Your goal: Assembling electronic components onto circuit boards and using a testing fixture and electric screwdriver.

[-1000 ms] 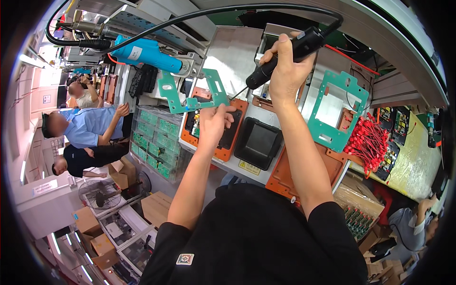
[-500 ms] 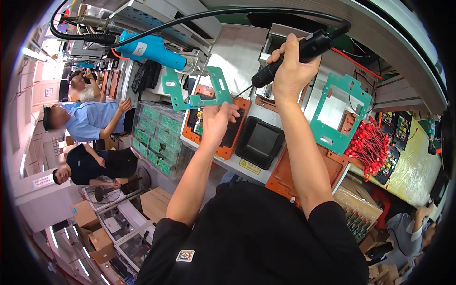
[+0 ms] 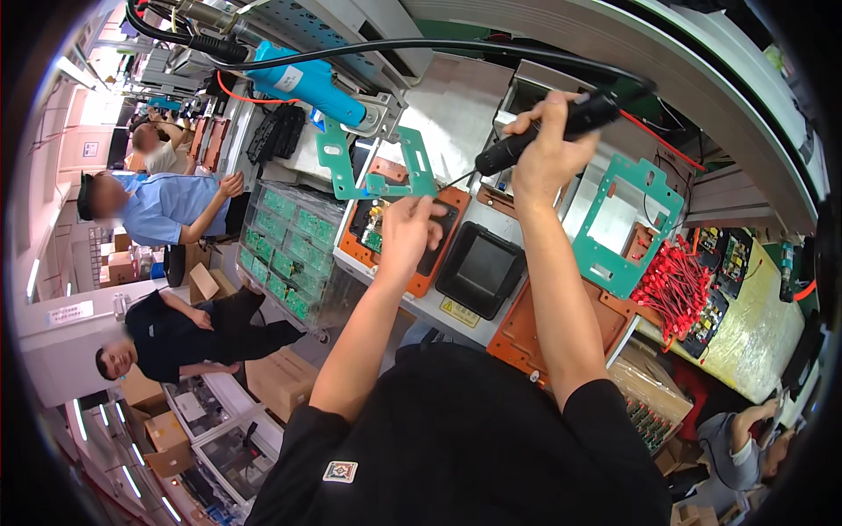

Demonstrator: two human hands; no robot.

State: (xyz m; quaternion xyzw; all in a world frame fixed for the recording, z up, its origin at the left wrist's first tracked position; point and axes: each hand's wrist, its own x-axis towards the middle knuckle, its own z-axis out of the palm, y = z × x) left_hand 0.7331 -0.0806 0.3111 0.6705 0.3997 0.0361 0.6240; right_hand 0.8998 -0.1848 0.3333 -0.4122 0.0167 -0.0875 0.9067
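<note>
My right hand [image 3: 551,162] is closed around a black electric screwdriver [image 3: 509,155], whose thin bit points left to the near right corner of a green frame plate [image 3: 419,167]. The plate lies over an orange fixture [image 3: 449,230], which holds a circuit board [image 3: 372,237] and dark parts. At the plate's near edge is my left hand [image 3: 406,238], its fingers curled close to the bit; whatever they pinch, if anything, is too small to make out. A blue cylindrical tool [image 3: 309,86] on a metal bracket stands beyond the plate.
A black tray [image 3: 481,270] sits right of the fixture. Farther right are a second green frame plate [image 3: 614,272], an orange fixture [image 3: 517,337] and red-tipped wires [image 3: 671,294]. Clear boxes of green boards [image 3: 285,250] stand left. A black cable [image 3: 438,44] arches overhead. Co-workers are at left and lower right.
The whole view has shifted slightly. My left fingers have curled in a little at the plate's edge. The screwdriver bit stays at the same corner. A person in black at left has shifted lower in view.
</note>
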